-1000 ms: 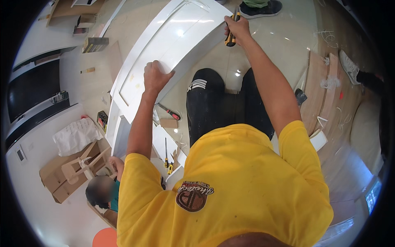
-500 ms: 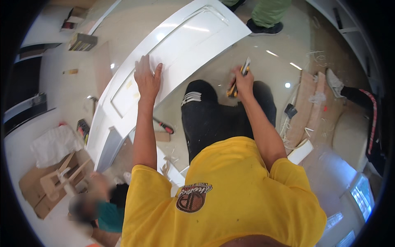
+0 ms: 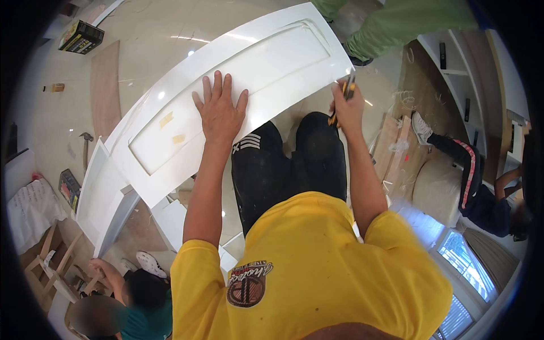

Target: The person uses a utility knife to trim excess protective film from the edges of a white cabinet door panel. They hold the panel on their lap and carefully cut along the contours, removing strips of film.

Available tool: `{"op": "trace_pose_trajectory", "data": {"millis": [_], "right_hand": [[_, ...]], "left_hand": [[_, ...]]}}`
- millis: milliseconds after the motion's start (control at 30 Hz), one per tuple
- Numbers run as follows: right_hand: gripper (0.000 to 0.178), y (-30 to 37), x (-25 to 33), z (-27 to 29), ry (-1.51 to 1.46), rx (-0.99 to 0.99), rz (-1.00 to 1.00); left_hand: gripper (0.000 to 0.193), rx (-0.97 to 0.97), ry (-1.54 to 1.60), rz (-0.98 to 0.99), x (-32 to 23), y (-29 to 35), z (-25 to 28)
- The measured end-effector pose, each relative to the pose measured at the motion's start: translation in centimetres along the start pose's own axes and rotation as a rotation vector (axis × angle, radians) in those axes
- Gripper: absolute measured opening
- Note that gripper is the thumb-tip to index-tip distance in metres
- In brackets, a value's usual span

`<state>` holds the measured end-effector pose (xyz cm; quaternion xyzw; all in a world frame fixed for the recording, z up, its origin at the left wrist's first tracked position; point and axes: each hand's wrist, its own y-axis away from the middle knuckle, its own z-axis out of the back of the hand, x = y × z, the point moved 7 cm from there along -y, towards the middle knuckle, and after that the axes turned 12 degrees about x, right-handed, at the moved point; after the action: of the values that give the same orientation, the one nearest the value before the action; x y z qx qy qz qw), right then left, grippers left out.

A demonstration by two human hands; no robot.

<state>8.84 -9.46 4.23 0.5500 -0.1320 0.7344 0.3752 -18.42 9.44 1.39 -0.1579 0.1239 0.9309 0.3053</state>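
A white cabinet-like panel (image 3: pixel 272 65) with a recessed rectangular centre lies slantwise across my front, its near edge by my knees. My left hand (image 3: pixel 220 116) rests flat on it, fingers spread, holding nothing. Two small pieces of yellowish tape (image 3: pixel 166 119) stick to the recess, left of that hand. Just off the panel's right end, my right hand (image 3: pixel 348 110) is closed round a yellow-and-black utility knife (image 3: pixel 349 86). The knife's tip points up, near the panel's right corner; motion blurs the blade.
A co-worker in teal (image 3: pixel 148 309) at lower left has a hand by the white frame piece (image 3: pixel 116 224). Green trousers (image 3: pixel 391 34) of another person stand beyond the panel's right corner. A hammer (image 3: pixel 86 137), a box (image 3: pixel 81 37) and wooden boards (image 3: pixel 391 144) lie around.
My right hand has brought the knife up toward the panel's right corner. The left hand stays flat on the panel, fingers more spread. The view has shifted, and the green-trousered person is further in.
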Motion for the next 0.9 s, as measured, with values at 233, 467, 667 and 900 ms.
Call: {"op": "trace_pose_trajectory", "data": {"millis": [233,467,667,900], "right_hand": [[0.035,-4.9,0.5,-0.5,0.046,0.079,-0.001],[0.035,-8.3,-2.0,-1.1,0.119,0.027,0.109],[0.032,-8.3,0.3,-2.6,0.391,0.189,0.134],[0.033,-12.0,6.8,-4.5,0.509,0.302,0.208]], "left_hand": [[0.062,-0.021,-0.072,0.008,0.0,-0.1,0.1],[0.056,-0.044,-0.088,0.012,-0.2,-0.9,0.2],[0.053,-0.054,-0.116,0.007,1.3,-0.6,-0.3],[0.052,-0.025,-0.121,-0.023,0.4,-0.2,-0.1]]}}
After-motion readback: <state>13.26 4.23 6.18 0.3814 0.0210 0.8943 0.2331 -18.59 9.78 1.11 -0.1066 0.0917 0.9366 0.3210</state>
